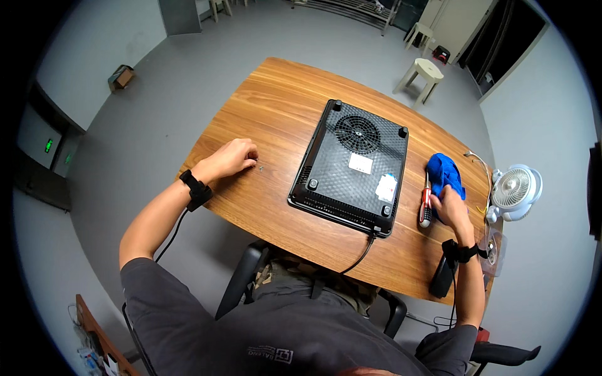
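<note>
A black induction cooker point(342, 182) lies upside down on the wooden table, with its round fan grille, feet and labels facing up. My left hand point(233, 158) rests on the table left of it, fingers curled together beside a few tiny metal pieces point(261, 168) that look like screws. Anything inside those fingers is hidden. To the cooker's right, my right hand point(453, 210) is at the lower end of a crumpled blue cloth point(444, 169). Its fingers are bent in, close against a screwdriver point(426, 210) with a red and black handle; what they grip is unclear.
A white fan point(515, 191) stands at the table's right edge, near a clear plastic box point(495, 254). A black device point(443, 276) lies by my right wrist. The cooker's cord point(360, 257) drops over the near edge. Cables run from both wrist straps.
</note>
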